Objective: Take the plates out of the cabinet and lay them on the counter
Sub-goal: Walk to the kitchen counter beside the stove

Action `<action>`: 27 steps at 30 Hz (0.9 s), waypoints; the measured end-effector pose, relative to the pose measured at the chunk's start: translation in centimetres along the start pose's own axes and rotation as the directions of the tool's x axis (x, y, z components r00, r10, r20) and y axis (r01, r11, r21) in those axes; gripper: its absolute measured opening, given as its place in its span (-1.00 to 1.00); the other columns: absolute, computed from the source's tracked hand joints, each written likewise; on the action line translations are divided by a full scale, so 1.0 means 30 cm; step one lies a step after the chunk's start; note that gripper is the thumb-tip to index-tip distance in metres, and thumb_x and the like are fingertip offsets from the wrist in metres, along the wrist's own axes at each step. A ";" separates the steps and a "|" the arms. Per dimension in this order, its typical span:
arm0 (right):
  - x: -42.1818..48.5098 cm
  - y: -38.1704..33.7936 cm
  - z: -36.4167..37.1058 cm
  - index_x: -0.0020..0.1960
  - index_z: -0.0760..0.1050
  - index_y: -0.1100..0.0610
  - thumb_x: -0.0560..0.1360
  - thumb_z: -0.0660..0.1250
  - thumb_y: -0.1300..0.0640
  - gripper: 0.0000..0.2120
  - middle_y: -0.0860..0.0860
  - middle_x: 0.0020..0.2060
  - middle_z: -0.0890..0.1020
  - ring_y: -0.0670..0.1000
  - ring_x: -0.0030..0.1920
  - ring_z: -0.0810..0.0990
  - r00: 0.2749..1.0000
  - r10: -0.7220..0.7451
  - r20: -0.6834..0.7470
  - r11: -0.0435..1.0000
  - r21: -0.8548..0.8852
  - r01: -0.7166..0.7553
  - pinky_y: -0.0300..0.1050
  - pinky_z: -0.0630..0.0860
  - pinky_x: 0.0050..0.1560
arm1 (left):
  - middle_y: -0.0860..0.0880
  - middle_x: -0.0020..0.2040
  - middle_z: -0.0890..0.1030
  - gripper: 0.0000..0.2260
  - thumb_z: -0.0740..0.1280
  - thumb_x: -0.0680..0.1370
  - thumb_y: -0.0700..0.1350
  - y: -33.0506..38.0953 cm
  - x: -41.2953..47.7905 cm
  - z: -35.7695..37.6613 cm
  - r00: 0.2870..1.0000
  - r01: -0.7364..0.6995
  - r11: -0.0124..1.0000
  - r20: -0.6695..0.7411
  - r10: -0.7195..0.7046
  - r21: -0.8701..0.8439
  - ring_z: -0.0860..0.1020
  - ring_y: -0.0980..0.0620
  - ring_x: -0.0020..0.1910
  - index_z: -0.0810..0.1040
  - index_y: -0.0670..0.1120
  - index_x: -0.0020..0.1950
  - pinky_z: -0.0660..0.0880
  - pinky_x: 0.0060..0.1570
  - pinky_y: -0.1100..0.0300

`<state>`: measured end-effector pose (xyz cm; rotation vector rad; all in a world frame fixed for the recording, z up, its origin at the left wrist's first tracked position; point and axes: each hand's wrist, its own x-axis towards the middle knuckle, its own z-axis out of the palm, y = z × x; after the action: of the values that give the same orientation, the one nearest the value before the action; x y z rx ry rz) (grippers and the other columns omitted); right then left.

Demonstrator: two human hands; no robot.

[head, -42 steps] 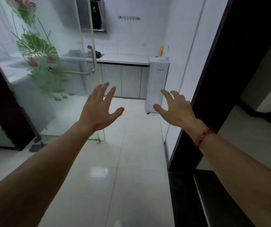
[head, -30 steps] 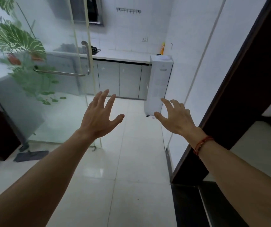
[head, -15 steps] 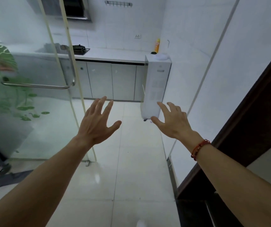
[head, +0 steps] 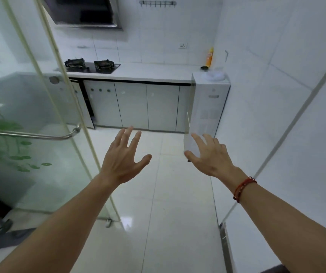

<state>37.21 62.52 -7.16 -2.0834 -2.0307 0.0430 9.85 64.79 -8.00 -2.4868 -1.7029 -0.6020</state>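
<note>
The floor [head: 158, 198] is laid in large pale tiles, glossy enough to carry a bright reflection near the lower centre. The walls [head: 266, 56] are faced in smooth white glazed tile, and a thin metal strip [head: 288, 131] is set diagonally at the right. At the left, a clear glass door [head: 20, 95] printed with green leaves is fitted with a polished metal bar handle [head: 30, 135]. The tabletop [head: 154, 72] in the upper centre is seen as smooth and white, and the cabinet doors [head: 132, 105] below it as grey with a soft sheen. The hob [head: 93, 68] is finished in glossy black, and the hood [head: 83, 14] above is edged in brushed metal. A red beaded bracelet [head: 243, 187] is worn at the lower right.
</note>
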 end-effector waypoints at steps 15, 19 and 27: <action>0.785 0.031 0.194 0.56 0.08 -0.08 0.54 0.05 -0.31 -0.34 0.13 0.49 0.28 0.16 0.44 0.26 0.997 -0.043 0.067 0.999 -0.007 0.044 0.15 0.23 0.38 | -0.17 0.56 0.23 -0.26 0.06 0.49 0.34 -0.294 0.629 0.300 0.998 0.065 0.998 0.012 -0.065 0.013 0.15 -0.20 0.55 0.26 -0.09 0.54 0.25 0.45 -0.12; 1.042 0.008 0.273 0.56 0.09 -0.09 0.52 0.02 -0.34 -0.33 0.14 0.48 0.28 0.16 0.45 0.26 0.996 -0.036 0.087 0.999 -0.009 0.037 0.18 0.24 0.38 | -0.17 0.56 0.23 -0.26 0.05 0.50 0.35 -0.425 0.842 0.393 0.997 0.064 0.998 0.035 -0.065 0.009 0.14 -0.19 0.56 0.25 -0.08 0.55 0.25 0.45 -0.12; 1.467 -0.038 0.361 0.55 0.12 -0.07 0.51 0.00 -0.35 -0.32 0.10 0.40 0.34 0.14 0.37 0.33 0.996 -0.039 0.085 0.999 -0.034 0.042 0.13 0.29 0.34 | -0.15 0.56 0.24 -0.27 0.06 0.50 0.35 -0.623 1.210 0.524 0.994 0.086 0.996 0.073 -0.086 -0.008 0.15 -0.18 0.55 0.25 -0.07 0.55 0.25 0.44 -0.09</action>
<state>35.81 107.63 -11.33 -2.0943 -2.1369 0.0898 8.51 108.28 -12.64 -2.4829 -1.8457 -0.5354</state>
